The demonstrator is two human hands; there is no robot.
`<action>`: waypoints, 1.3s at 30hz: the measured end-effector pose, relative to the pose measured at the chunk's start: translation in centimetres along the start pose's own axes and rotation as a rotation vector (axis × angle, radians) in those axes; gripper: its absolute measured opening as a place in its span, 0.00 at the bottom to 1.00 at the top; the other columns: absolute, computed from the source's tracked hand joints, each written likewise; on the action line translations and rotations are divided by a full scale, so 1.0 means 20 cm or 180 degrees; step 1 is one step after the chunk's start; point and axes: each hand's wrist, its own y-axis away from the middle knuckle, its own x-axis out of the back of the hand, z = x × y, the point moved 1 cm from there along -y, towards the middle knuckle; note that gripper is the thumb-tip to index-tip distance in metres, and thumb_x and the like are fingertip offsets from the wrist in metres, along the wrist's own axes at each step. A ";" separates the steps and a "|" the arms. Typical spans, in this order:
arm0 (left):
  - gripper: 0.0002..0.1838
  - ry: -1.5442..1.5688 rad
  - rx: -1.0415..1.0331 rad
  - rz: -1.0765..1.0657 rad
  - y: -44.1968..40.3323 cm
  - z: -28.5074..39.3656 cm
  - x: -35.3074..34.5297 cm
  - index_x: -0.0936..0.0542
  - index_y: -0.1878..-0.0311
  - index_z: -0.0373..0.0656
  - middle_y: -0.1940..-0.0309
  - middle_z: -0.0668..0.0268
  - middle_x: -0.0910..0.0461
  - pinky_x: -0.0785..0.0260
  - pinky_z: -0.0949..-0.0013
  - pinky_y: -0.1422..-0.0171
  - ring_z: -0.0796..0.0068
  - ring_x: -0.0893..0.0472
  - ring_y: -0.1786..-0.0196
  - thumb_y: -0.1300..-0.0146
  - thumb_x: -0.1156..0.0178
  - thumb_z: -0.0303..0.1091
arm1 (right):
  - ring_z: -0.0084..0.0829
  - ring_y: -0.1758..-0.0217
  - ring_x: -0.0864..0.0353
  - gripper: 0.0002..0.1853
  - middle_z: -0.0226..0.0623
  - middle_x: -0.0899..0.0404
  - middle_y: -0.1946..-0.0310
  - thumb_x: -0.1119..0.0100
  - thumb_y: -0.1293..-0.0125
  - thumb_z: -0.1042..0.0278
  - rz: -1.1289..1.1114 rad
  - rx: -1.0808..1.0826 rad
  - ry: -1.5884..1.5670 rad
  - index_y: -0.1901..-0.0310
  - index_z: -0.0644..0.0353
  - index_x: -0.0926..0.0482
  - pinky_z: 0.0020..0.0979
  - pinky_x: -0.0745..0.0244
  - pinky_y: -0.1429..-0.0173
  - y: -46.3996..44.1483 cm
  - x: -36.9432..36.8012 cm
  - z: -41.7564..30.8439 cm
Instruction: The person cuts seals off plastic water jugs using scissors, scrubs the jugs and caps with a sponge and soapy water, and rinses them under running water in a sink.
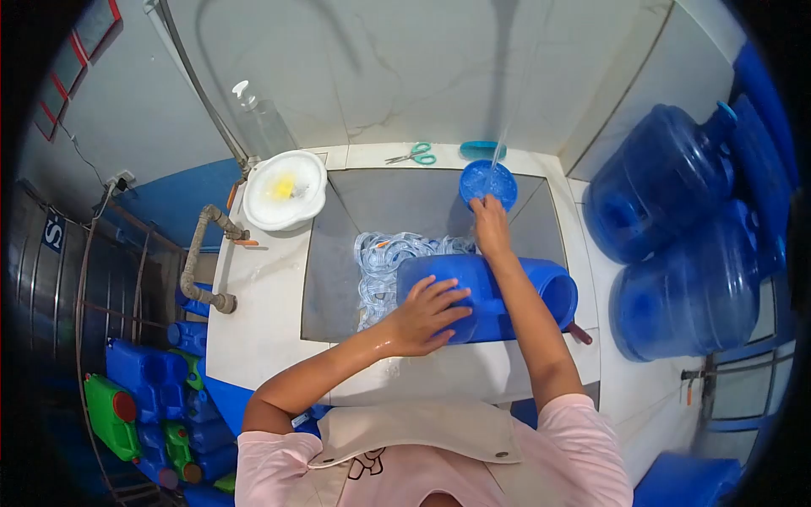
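A blue plastic container (486, 300) lies on its side across the front of the sink (338, 203), its wide round opening facing right. On its left part rests my left hand (427, 319), fingers spread over the surface. My right hand (490, 224) is closed on the near rim of a small round blue cup (475, 179); its handle, if any, is hidden. A thin stream of water falls into the cup, and the water in it looks churned. Behind and left of the container, a heap of clear plastic rings or strips (378, 262) lies in the sink.
A white basin (308, 182) with suds and something yellow stands left of the sink. Scissors (418, 154), a blue brush (481, 150) and a pump bottle (266, 122) are at the back. Large blue water jugs (655, 186) are right; jerrycans (148, 376) lower left. A pipe (194, 253) rises nearby.
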 end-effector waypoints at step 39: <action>0.08 0.0101 0.3394 -0.1487 0.71 -1.94 -1.33 0.25 0.61 0.38 0.60 0.51 0.20 0.28 0.52 0.53 0.47 0.21 0.59 0.42 0.46 0.30 | 0.49 0.55 0.30 0.22 0.48 0.31 0.61 0.48 0.57 0.87 -0.0406 -0.0153 0.0028 0.56 0.61 0.25 0.41 0.32 0.50 -0.09 0.01 -0.08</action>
